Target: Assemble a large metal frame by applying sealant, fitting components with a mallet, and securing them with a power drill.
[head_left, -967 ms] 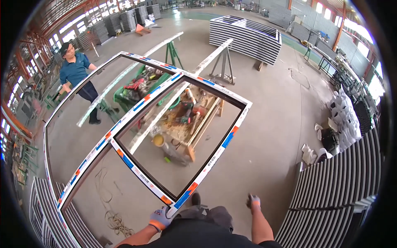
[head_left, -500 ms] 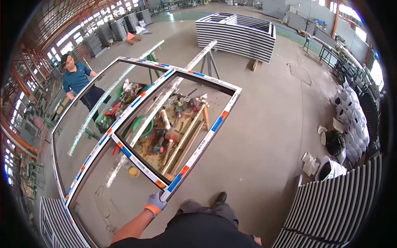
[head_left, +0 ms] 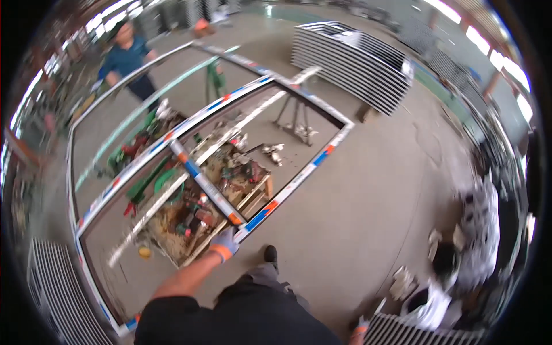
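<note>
A large window frame (head_left: 305,177), wrapped in white film with blue and orange patches, stretches across the left half of the view, over long supporting bars. My left hand (head_left: 226,241), in a grey glove with an orange cuff, is closed on the near side of this frame, by the joint with its crossbar (head_left: 208,190). At the lower edge, my right hand (head_left: 360,329) hangs low beside a stack of striped profiles (head_left: 408,332); its fingers are too small and blurred to read. Through the frame's openings show a wooden crate (head_left: 253,198) of tools and a white-topped bar (head_left: 215,148).
A co-worker (head_left: 127,60) in a dark blue shirt stands beyond the frame's far left side. Striped frames are stacked at the back (head_left: 351,66) and lower left (head_left: 63,287). White sacks (head_left: 480,230) lie at the right. Trestle legs (head_left: 296,118) stand under the frame's far end.
My view has shifted and turned, and the frame sits differently over the bars and crate below. My left hand keeps its hold. More of my right hand shows at the lower edge.
</note>
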The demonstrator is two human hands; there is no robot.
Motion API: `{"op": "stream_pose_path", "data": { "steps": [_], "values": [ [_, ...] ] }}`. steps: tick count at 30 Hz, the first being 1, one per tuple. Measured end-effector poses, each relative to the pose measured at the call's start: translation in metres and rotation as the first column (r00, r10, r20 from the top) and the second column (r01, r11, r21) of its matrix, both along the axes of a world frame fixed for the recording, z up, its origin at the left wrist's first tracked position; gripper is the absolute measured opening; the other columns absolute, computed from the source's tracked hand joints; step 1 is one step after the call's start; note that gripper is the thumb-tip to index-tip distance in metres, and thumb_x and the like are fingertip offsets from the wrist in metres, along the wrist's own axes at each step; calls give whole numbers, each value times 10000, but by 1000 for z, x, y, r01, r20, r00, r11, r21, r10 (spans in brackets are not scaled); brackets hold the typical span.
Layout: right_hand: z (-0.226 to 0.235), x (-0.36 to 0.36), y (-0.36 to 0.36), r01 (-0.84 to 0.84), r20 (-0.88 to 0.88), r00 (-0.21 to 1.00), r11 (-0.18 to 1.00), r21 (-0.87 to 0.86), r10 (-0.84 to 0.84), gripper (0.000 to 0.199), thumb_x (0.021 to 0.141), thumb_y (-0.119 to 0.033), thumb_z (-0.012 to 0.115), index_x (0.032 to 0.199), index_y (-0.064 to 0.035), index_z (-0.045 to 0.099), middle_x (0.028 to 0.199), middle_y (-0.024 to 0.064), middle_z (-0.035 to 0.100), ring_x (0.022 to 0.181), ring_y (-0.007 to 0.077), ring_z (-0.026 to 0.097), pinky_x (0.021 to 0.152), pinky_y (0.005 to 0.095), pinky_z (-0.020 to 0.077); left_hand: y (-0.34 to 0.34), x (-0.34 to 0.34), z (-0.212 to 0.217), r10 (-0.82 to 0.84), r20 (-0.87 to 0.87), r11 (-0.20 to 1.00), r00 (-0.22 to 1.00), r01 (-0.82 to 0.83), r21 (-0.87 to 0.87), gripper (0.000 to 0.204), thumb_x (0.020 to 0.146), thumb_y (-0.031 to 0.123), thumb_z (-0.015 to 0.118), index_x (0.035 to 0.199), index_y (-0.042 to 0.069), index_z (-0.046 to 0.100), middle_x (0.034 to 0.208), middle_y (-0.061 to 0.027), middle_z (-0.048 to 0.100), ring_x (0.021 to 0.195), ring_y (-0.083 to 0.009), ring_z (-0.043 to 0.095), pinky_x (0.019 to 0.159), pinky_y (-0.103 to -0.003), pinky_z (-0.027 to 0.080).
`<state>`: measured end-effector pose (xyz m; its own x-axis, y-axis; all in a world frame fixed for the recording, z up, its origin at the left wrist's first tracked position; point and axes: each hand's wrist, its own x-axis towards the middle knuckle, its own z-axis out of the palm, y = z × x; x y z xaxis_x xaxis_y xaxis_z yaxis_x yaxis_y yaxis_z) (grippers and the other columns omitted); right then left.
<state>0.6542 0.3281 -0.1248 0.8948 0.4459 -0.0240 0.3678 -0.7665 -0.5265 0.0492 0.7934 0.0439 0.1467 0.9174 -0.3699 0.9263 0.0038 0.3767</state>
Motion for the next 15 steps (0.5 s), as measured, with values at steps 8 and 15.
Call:
{"op": "stream_pose_path", "data": {
  "steps": [8,15],
  "values": [
    [88,82,259,-200,-356,914,980,25,196,293,899,-343,568,860,-54,575,738,106,618,670,269,604,566,396,483,135,98,-21,55,55,969,997,-66,237,316,776,215,577,1048,59,540,1024,-187,657,983,-342,633,835,-451,500],
    [79,134,384,-262,-644,738,965,0,200,320,916,-383,539,940,-64,555,754,103,611,663,251,592,547,394,471,238,167,-26,46,31,984,998,-51,168,291,724,185,563,969,28,554,1016,-189,654,960,-340,638,823,-433,505]
  ]
}}
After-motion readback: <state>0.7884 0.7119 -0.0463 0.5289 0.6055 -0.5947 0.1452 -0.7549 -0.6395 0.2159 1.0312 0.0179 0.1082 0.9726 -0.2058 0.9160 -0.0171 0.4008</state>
